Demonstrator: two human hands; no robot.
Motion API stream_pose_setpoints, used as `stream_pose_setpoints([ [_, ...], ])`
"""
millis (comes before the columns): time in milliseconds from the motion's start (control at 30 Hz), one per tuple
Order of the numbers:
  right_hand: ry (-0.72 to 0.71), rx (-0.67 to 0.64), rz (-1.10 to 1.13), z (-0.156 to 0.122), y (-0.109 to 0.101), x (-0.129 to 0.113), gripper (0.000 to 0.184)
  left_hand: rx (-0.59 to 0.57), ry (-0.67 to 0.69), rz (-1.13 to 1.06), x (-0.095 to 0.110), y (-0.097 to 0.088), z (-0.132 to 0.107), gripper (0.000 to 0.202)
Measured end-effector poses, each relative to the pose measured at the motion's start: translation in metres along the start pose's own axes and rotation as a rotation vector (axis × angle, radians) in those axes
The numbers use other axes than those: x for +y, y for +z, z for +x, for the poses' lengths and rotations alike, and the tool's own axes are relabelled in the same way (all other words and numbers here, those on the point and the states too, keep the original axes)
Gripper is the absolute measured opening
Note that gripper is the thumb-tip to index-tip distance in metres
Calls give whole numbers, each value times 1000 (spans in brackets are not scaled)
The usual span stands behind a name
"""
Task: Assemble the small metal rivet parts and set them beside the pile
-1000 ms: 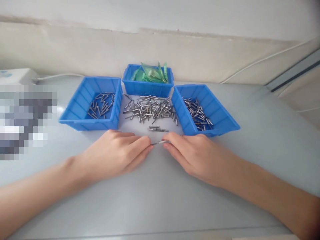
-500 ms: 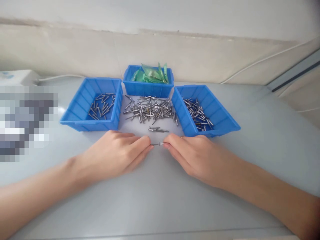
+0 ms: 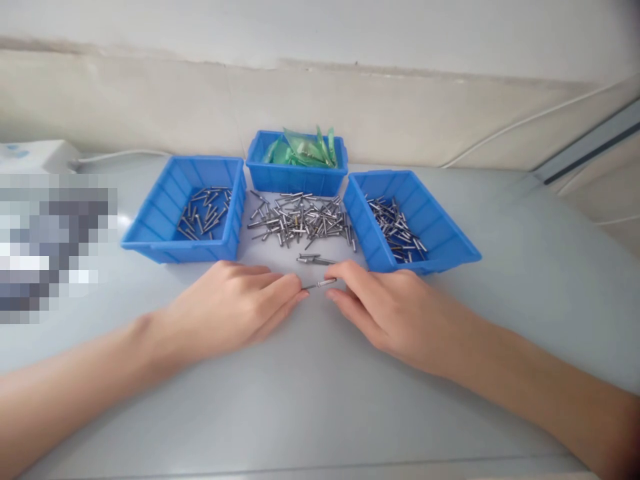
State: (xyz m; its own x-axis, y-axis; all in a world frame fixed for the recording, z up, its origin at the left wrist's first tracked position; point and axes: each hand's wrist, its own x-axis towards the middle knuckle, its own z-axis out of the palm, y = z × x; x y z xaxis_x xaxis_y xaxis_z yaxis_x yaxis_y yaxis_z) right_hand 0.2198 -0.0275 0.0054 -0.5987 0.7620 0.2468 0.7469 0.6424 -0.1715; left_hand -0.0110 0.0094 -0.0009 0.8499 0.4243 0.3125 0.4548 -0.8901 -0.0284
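Observation:
A small metal rivet lies just above the grey table between my two hands. My left hand rests on the table with its fingers pressed together, pinching the thin pin end. My right hand has its fingertips closed around the thicker sleeve end. A loose pile of similar rivets lies on the table just beyond the hands, and two separate pieces lie closer to my fingers.
Three blue bins stand behind the pile: a left bin and a right bin each hold metal pins, and the back bin holds green plastic bags. A white device sits at far left by the wall.
My right fingertips have drawn back slightly to the right, so more of the rivet shows between the hands. The left hand has barely moved.

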Motion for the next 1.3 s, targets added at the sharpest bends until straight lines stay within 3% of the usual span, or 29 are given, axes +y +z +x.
stream_pose_setpoints([
  [200, -37, 11, -66, -1, 2, 0, 25, -5, 13, -4, -1, 1, -1, 34],
  [700, -139, -66, -41, -3, 4, 2, 22, 157, 138, -64, 0, -3, 1, 14],
  [967, -161, -45, 13, -1, 2, 1, 30, 154, 205, -110, 0, -8, 1, 10],
  [1133, -154, -49, 36, -2, 3, 0, 33, 135, 239, -159, 0, -8, 0, 22],
  [1300, -134, -47, 31, 0, 2, 0, 34, 133, 210, -142, 4, -6, 0, 12],
])
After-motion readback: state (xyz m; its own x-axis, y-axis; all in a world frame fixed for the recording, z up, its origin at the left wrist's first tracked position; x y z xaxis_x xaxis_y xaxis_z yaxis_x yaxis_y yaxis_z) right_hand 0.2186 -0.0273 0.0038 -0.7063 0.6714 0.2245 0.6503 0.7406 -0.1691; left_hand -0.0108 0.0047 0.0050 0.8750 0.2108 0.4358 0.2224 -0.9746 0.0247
